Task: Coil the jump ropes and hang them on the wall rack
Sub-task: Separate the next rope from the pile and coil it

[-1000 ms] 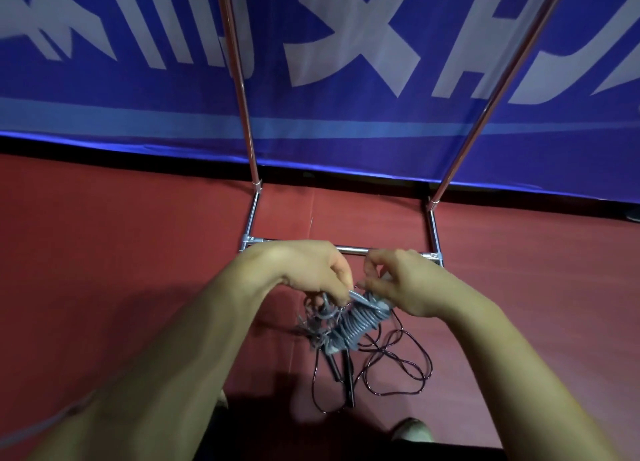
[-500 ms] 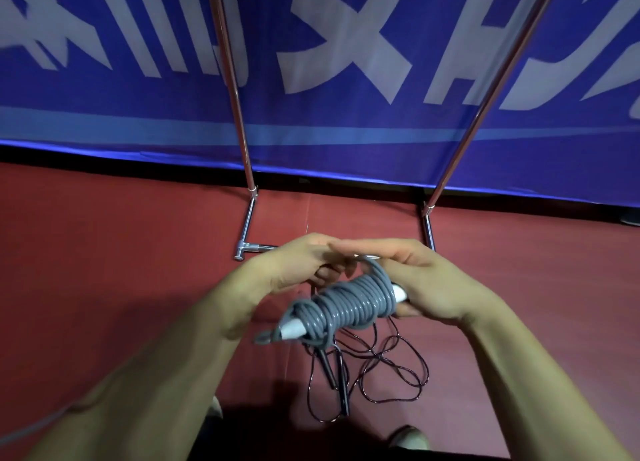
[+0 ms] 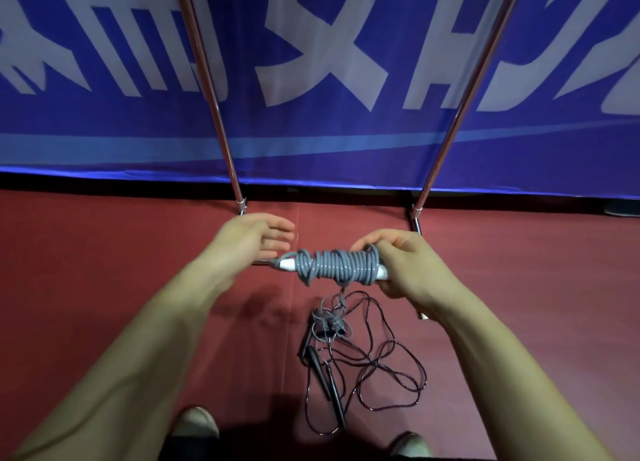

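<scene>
The left pole point(image 3: 210, 89) of a metal frame slants up in front of a blue banner point(image 3: 329, 141); judging by the task, this is the rack, though its top and any hooks are out of view. Below it, the left hand point(image 3: 256, 238) is held flat and open, fingers straight, gripping nothing. It hovers just beside the white tip of the grey jump rope point(image 3: 336, 268), and whether skin touches plastic cannot be told.

That grey jump rope is held up in the air, roughly level, between the two hands. Its cord is wound tightly round its own white handles in a thick bundle, so the coiling of this one looks finished or nearly so. A short tail hangs from its underside.

Beneath it, on the red floor point(image 3: 104, 270), a black jump rope point(image 3: 377, 360) lies in loose loops with its handles side by side, not yet coiled. A small grey tangle point(image 3: 329, 322) sits at its upper end; what it belongs to is unclear.

The right hand point(image 3: 408, 266) is curled round the right end of the grey bundle, fingers over the coils. Past it the right pole point(image 3: 474, 79) rises.

So one rope seems ready to hang, none is hung, and at least one awaits winding.
</scene>
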Demonstrator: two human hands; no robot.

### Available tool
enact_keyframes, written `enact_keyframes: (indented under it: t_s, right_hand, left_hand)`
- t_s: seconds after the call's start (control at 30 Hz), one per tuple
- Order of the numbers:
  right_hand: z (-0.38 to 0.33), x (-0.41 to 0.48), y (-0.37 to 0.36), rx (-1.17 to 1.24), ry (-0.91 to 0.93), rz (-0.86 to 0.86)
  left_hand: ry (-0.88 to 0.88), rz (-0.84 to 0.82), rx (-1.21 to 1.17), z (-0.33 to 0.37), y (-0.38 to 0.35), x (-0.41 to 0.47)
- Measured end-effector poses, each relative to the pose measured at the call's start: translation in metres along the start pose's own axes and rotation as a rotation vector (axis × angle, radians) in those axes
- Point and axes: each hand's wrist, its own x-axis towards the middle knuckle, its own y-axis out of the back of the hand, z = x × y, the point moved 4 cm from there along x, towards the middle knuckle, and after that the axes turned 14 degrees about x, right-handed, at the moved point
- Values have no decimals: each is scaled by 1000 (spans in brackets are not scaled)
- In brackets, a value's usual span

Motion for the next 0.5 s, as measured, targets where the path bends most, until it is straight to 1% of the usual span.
enact_keyframes:
  t_s: [0.03,0.07,0.1,0.17,0.2,0.23,0.3,0.4,0.47,0.5]
  right_hand:
    - [2,0,0,-62,7,-9]
    - [5,0,-1,-119,16,-21]
    - [6,0,-4,-177,31,-39]
    - [6,0,-11,-279,73,-60]
    - [6,0,-14,-330,101,-64]
    - [8,1,-16,-372,118,-70]
    - [13,2,-19,-390,117,-81]
    - [21,2,-17,-377,106,-73]
    - [21,1,-20,-345,88,-67]
    - [22,0,-20,-287,45,-71]
  left_hand:
    - [1,12,-30,8,8,-5]
    - [-49,1,35,18,9,-10]
    - [-123,-53,168,27,6,-16]
    - [-265,-231,596,35,-18,-26]
    - [-289,-325,775,34,-31,-32]
    - [-288,-377,883,33,-40,-34]
    - [-216,-404,911,25,-51,-34]
    - [-112,-496,804,16,-56,-36]
    - [-108,-508,789,12,-54,-36]
    - [-130,-496,806,12,-53,-36]
